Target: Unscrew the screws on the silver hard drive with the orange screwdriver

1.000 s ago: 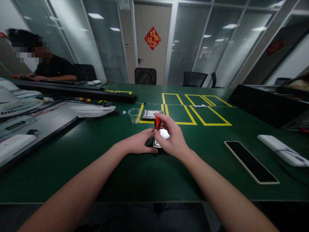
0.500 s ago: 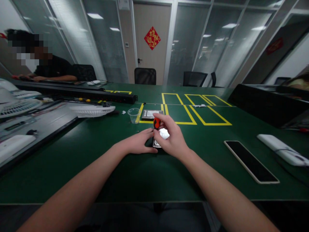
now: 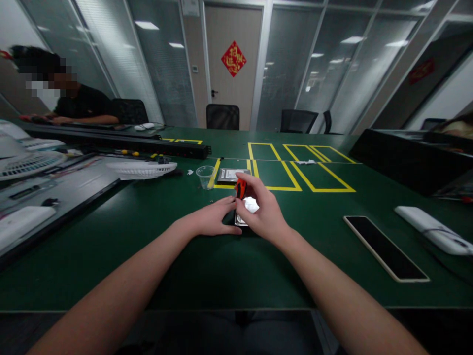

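Note:
In front of me a hard drive (image 3: 242, 220) lies on the green table, partly hidden by my hands. My left hand (image 3: 214, 217) grips its left side, with fingers at the far corner and the thumb at the near edge. Above the drive, my right hand (image 3: 260, 204) is closed on a screwdriver (image 3: 241, 188) with an orange and black handle held upright. Its tip is hidden behind my fingers. Just beyond lies a second hard drive (image 3: 232, 175) inside a yellow tape outline, next to a clear plastic cup (image 3: 206, 177).
A phone (image 3: 386, 248) and a white power strip (image 3: 434, 229) lie on the right, before a black case (image 3: 397, 160). Fan parts (image 3: 142, 170) and a metal panel (image 3: 81, 185) occupy the left. Across the table sits another person (image 3: 86, 106).
The orange and black pattern on the screwdriver handle has shifted slightly, as if turned between my right fingers. My left hand stays on the drive.

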Tool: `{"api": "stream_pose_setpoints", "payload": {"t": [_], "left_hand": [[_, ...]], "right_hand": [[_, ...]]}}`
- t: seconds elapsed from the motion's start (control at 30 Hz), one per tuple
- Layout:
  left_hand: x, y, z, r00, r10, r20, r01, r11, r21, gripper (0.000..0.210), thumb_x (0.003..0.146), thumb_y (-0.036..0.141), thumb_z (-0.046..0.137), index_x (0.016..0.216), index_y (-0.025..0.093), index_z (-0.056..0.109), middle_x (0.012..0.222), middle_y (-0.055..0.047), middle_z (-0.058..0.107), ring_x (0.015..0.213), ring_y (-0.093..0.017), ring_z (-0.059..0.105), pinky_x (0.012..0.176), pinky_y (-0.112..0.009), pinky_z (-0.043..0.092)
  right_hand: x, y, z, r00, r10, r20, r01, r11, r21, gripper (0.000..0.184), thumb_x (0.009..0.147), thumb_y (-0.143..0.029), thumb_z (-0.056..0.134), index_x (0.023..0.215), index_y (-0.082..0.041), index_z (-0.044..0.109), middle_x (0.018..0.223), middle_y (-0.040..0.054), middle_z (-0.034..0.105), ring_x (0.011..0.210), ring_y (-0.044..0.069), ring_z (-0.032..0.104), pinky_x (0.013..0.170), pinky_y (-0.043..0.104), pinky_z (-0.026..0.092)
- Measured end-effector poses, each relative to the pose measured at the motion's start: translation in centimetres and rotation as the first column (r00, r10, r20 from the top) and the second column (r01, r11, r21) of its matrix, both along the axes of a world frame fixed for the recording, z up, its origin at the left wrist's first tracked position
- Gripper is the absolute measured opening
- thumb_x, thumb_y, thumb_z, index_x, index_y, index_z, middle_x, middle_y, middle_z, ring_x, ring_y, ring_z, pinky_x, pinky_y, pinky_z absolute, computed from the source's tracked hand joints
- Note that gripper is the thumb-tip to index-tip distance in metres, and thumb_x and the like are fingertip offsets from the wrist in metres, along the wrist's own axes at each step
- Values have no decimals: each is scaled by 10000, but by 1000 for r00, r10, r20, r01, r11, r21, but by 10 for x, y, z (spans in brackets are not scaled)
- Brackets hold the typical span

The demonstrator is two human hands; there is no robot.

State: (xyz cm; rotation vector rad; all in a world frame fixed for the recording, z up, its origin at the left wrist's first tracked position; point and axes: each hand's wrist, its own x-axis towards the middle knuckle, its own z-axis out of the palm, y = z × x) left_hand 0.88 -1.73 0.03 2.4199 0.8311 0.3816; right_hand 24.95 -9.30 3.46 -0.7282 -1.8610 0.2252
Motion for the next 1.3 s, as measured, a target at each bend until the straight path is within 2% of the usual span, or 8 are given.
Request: {"api": "stream_pose_setpoints", "payload": {"t": [0.17,0.33,0.57,0.73,0.9,1.03,1.2,1.3], "left_hand": [[1,0,1,1000,-18,11,18,1000,-9,1034,1007,739,1045,1871,288,697,2034,-201,596,1921,-526,547,1610,-712,432],[2,-1,2,999,-37,38,37,999,3,1007,1022,716,1038,1871,302,690,2011,-178,629,1890,-499,592,1592,-673,467],[-1,3,-3,999,-33,42,32,999,16,1042,1015,761,1043,1875,293,687,2003,-202,631,1894,-529,572,1603,-729,431],[0,2,-2,998,-36,47,36,999,2,1008,1009,730,1046,1848,283,713,1979,-200,650,1852,-524,618,1575,-712,476],[4,-2,4,1000,-2,13,2,1000,-14,992,997,697,1050,1826,263,721,1974,-201,657,1856,-526,617,1570,-689,487],[2,-2,4,999,-33,15,33,999,-1,985,1025,712,1032,1850,287,700,2002,-185,635,1880,-506,598,1580,-674,473],[-1,0,2,1000,-2,-25,2,1000,-3,1071,1012,770,1043,1886,266,685,2007,-225,622,1899,-554,562,1603,-744,425],[-1,1,1,1000,-19,-9,20,1000,12,1050,1021,756,1045,1888,287,684,2020,-208,612,1916,-539,542,1600,-738,431]], "right_hand": [[0,-1,1,1000,-2,-6,2,1000,13,636,1187,-227,748,1805,-353,659,1591,130,864,1272,320,896,1189,569,784],[3,-1,5,999,-36,14,35,999,36,578,1180,-232,804,1736,-367,726,1522,107,889,1194,312,871,1102,548,792],[0,0,2,1000,21,0,-21,1000,21,639,1188,-186,698,1804,-353,684,1592,116,868,1250,294,896,1145,533,801],[1,2,2,999,31,-12,-30,997,77,630,1171,-214,801,1776,-368,711,1608,107,887,1316,316,902,1179,539,797],[3,2,3,999,17,-30,-15,999,44,587,1177,-239,836,1739,-379,738,1642,103,890,1384,339,910,1200,561,796],[1,2,-1,999,26,-32,-26,1000,17,615,1188,-228,770,1784,-358,692,1637,122,875,1346,332,922,1228,582,787],[0,2,-5,999,32,-43,-31,999,27,732,1152,-174,735,1849,-363,614,1624,128,849,1310,315,918,1191,556,789],[1,1,-2,999,27,-34,-25,999,48,701,1158,-187,759,1824,-367,633,1606,122,853,1301,311,905,1186,541,782]]}}
